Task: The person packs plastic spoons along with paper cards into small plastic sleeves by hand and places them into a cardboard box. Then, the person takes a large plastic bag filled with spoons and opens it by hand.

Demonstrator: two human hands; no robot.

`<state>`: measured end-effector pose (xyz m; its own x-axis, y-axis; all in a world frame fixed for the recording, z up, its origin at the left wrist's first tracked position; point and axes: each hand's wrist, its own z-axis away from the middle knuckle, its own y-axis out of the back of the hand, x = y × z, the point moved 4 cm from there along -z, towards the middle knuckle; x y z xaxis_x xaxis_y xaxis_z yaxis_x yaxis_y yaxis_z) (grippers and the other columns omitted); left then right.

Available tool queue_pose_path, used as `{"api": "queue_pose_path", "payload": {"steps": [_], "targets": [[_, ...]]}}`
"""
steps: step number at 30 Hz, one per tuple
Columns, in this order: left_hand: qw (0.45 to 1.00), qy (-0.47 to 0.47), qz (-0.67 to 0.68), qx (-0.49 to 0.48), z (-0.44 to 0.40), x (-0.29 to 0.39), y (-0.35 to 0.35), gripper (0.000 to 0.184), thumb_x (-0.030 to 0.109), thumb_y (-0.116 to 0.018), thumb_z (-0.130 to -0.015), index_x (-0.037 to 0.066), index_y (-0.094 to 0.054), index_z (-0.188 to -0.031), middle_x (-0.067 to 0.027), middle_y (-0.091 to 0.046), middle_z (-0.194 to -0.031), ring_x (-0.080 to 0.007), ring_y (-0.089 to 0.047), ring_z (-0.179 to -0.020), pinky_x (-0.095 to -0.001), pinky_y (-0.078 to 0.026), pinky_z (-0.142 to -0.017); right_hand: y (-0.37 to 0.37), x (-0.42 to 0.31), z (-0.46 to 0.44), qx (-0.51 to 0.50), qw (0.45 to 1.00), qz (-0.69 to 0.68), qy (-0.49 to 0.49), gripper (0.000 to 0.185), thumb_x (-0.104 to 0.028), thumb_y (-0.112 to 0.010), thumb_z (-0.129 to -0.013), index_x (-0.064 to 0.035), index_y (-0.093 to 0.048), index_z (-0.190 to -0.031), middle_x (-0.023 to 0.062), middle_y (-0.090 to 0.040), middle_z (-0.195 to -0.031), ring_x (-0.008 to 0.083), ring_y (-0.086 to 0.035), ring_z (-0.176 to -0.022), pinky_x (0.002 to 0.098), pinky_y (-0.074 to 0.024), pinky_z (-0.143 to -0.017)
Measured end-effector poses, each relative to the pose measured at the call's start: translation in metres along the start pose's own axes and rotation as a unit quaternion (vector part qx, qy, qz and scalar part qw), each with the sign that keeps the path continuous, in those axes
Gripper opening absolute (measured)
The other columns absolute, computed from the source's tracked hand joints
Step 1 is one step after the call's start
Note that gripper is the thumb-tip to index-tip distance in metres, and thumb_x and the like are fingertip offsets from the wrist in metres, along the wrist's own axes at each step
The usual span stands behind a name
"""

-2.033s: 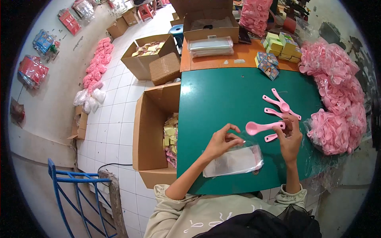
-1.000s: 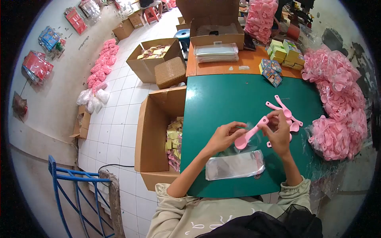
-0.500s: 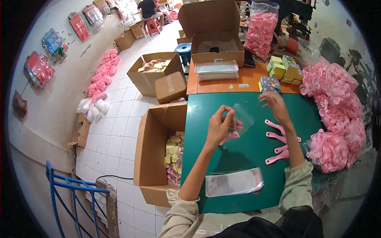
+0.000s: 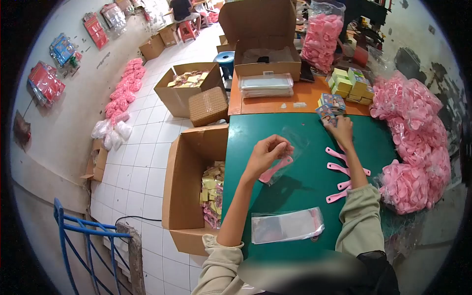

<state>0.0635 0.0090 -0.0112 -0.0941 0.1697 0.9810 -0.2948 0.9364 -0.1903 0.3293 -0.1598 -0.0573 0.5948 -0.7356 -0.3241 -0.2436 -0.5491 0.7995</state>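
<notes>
My left hand (image 4: 268,156) is closed on a clear plastic bag (image 4: 296,142) above the green table, with a pink spoon (image 4: 276,169) inside the bag. At the table's back edge, my right hand (image 4: 340,132) has its fingers pinched at the small blue picture cards (image 4: 326,114); its fingertips touch the nearest card. Several pink spoons (image 4: 337,168) lie below my right hand, partly covered by the forearm. A stack of clear bags (image 4: 287,226) lies flat near the front of the green table (image 4: 241,142).
Bagged pink spoons (image 4: 410,142) line the table's right side. Small yellow-green boxes (image 4: 351,84), more clear bags (image 4: 267,85) and an open carton (image 4: 269,69) stand on the orange surface. Left of the table is a large carton (image 4: 179,196). A person (image 4: 184,12) sits far back.
My right hand has let go of the spoon and moved back to the cards. The spoon is now inside the bag in my left hand. The camera view has tilted upward.
</notes>
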Motion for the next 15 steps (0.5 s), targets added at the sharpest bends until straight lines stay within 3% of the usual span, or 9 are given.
{"api": "queue_pose_path", "payload": {"steps": [1, 2, 5, 8, 11, 15], "targets": [[1.0, 0.002, 0.013, -0.004, 0.002, 0.002, -0.002, 0.016, 0.011, -0.052, -0.093, -0.002, -0.058, -0.099, -0.0122, -0.065, -0.093, -0.0172, -0.064, -0.086, -0.0307, -0.055, -0.078, 0.001, -0.009, 0.006, 0.025, 0.997, 0.064, 0.018, 0.042, -0.032, -0.073, -0.07, -0.0031, -0.06, -0.097, 0.0185, -0.063, -0.088, 0.0329, -0.061, -0.082, 0.0402, -0.0475, -0.074], [1.0, 0.003, 0.025, -0.007, 0.004, 0.006, -0.001, 0.015, 0.011, -0.052, -0.093, -0.002, -0.058, -0.098, -0.0107, -0.065, -0.092, -0.0162, -0.064, -0.086, -0.0295, -0.055, -0.076, -0.001, -0.009, 0.002, -0.047, 0.999, 0.003, -0.026, 0.045, -0.033, -0.072, -0.07, -0.0036, -0.059, -0.101, 0.0195, -0.063, -0.092, 0.0356, -0.06, -0.088, 0.0446, -0.0459, -0.079], [1.0, 0.005, 0.014, -0.006, 0.013, 0.015, 0.004, 0.014, 0.01, -0.053, -0.092, -0.002, -0.059, -0.097, -0.0092, -0.065, -0.091, -0.0149, -0.064, -0.087, -0.028, -0.055, -0.075, 0.0, -0.016, 0.002, -0.086, 0.971, -0.225, 0.01, 0.04, -0.026, -0.07, -0.074, -0.0041, -0.056, -0.105, 0.0165, -0.063, -0.092, 0.0292, -0.063, -0.082, 0.04, -0.0499, -0.067], [1.0, 0.002, -0.012, -0.003, 0.016, 0.02, 0.014, 0.014, 0.01, -0.057, -0.09, -0.001, -0.06, -0.097, -0.01, -0.066, -0.091, -0.0149, -0.065, -0.084, -0.028, -0.055, -0.073, 0.067, -0.086, 0.028, -0.249, 0.864, -0.438, -0.003, 0.031, -0.014, -0.062, -0.082, -0.005, -0.054, -0.111, 0.0107, -0.063, -0.091, 0.0184, -0.063, -0.072, 0.0293, -0.0484, -0.052], [0.999, -0.005, -0.025, -0.023, 0.016, 0.024, 0.017, 0.015, 0.01, -0.06, -0.088, -0.001, -0.061, -0.098, -0.0095, -0.066, -0.09, -0.0139, -0.064, -0.08, -0.0271, -0.054, -0.072, 0.118, -0.13, 0.049, -0.274, 0.803, -0.529, 0.006, 0.029, -0.004, -0.053, -0.088, -0.007, -0.051, -0.116, 0.0052, -0.062, -0.087, 0.0105, -0.059, -0.063, 0.0233, -0.0438, -0.043], [0.998, 0.004, -0.032, -0.047, 0.021, 0.03, 0.015, 0.015, 0.01, -0.06, -0.088, -0.001, -0.061, -0.098, -0.0078, -0.066, -0.089, -0.0117, -0.063, -0.078, -0.0249, -0.053, -0.072, 0.145, -0.157, 0.056, -0.29, 0.854, -0.422, 0.097, 0.024, -0.002, -0.049, -0.089, -0.0069, -0.055, -0.112, 0.0051, -0.062, -0.084, 0.0109, -0.058, -0.061, 0.0252, -0.0458, -0.047]]}}
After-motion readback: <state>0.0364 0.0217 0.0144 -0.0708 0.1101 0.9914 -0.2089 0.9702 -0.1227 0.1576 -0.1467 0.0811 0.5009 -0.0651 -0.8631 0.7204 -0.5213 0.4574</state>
